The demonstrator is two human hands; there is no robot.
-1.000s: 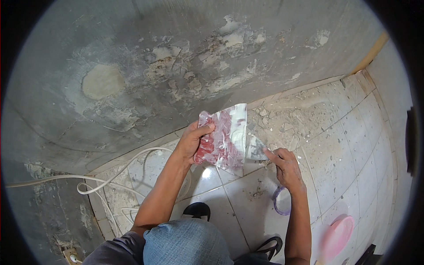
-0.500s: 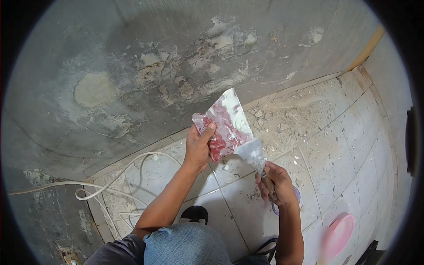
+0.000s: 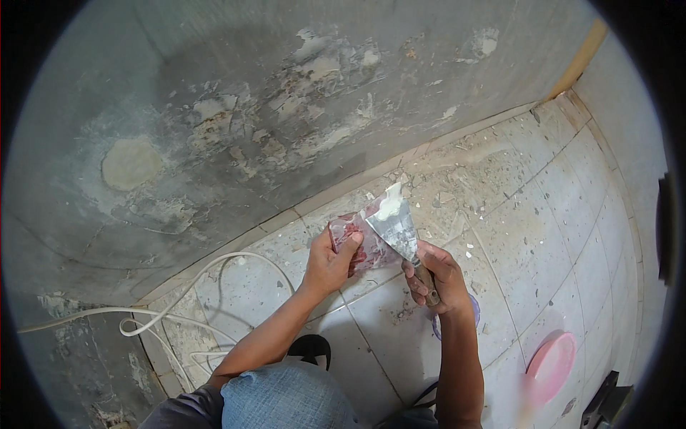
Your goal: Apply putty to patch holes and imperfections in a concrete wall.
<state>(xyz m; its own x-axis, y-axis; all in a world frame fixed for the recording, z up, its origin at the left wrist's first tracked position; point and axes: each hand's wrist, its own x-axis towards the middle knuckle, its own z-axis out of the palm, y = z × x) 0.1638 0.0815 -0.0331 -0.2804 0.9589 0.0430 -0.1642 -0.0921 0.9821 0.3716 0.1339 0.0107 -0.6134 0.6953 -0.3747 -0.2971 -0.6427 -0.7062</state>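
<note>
My left hand (image 3: 329, 264) is closed on the left end of a flat red plastic spreader (image 3: 377, 255) smeared with whitish putty, its thumb across the top face. In my right hand (image 3: 444, 280) is the brown handle of a putty knife (image 3: 396, 230) with a wide metal blade. That blade lies over the right part of the spreader, hiding some of it. A lump of white putty (image 3: 390, 203) sits along the blade's far edge. Both tools are held above the floor, in front of the wall.
The grey wall (image 3: 236, 64) has flaked areas and a round pale patch (image 3: 133, 164). Debris lies on the tiled floor (image 3: 514, 279) along its base. A white cable (image 3: 214, 261) loops at left. A pink plastic container (image 3: 552, 366) stands at right; a purple rim (image 3: 437, 327) shows behind my right forearm.
The putty knife has moved up and left, from the spreader's near corner to over its right part, and now carries white putty. The spreader has turned and come lower.
</note>
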